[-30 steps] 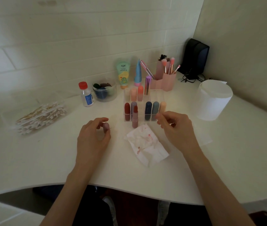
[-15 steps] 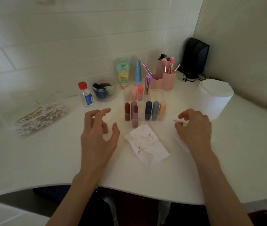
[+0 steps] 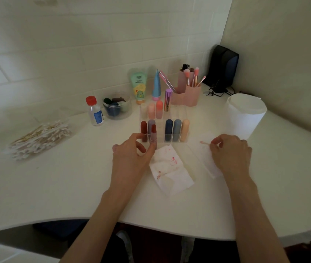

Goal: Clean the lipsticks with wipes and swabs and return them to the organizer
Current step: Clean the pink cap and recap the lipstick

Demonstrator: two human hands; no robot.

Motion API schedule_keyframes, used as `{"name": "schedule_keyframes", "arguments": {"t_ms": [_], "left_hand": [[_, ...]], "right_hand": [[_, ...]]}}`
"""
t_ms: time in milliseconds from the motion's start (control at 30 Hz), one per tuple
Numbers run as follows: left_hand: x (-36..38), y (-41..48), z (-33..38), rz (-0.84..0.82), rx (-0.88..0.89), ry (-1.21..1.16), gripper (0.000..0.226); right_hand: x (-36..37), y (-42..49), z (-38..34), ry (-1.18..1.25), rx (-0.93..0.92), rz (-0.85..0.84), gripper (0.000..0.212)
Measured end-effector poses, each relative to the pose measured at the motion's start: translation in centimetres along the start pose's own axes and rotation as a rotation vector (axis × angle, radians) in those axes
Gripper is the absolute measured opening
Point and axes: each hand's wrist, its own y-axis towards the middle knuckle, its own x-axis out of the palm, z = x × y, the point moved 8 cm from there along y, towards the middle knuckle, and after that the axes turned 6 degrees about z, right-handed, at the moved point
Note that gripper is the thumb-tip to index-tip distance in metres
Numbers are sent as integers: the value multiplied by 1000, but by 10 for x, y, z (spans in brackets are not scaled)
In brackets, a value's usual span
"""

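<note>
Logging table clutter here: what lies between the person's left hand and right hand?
Head view: a crumpled white wipe with red stains lies between the left hand and right hand, a clear flat plastic piece just right of it.

L hand hovering palm-down, fingers spread, loosely curling; R hand pinching swab btw fingertips; both forearms reaching fwd.

eight round-capped lipsticks mid-frame, one open lipstick just in front. one stained wipe, one swab, one paper roll at right. two tubes, one bottle, one jar along the upper middle.
</note>
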Motion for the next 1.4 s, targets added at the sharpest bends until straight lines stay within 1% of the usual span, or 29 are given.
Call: {"name": "schedule_keyframes", "arguments": {"t_ms": [100,233,367,400,467,533,567,633,700,800,900,1000,1133,1400], "left_hand": [[1,3,3,43,24,15,37],[5,4,9,18,31,64,33],[3,3,9,50,72,-9,20],[0,3,9,80,86,-40,19],[-9,2,10,150,104,-112,16],[-17,1,11,186,102,-194,14],[-17,2,10,175,87,-254,14],[-14,2,7,131,30,-406,19],[-12,1,6,104,6,-530,16],[-10,-2,10,32,14,-636,12],[-7,-3,9,-39,10,-673,18],[-4,-6,11,-78,18,-688,21],[0,-8,15,-114,44,-660,18],[-1,-9,15,-117,91,-665,20]], "right_hand": [[1,0,2,29,19,-3,14],[4,2,4,22,30,-18,13],[3,2,2,43,-18,33,10],[1,2,0,103,-39,58,7],[-4,5,-5,379,-55,52,6],[-5,5,-22,724,-81,-82,11],[-8,1,-36,864,-141,-154,11],[-19,-11,-62,1065,-286,-249,12],[-26,-22,-79,1177,-372,-306,14],[-22,-33,-92,1220,-383,-393,10],[-15,-38,-98,1209,-382,-426,7],[-14,-42,-101,1186,-424,-389,6],[-14,-43,-101,1152,-416,-333,8],[-12,-42,-99,1067,-421,-268,9]]}}
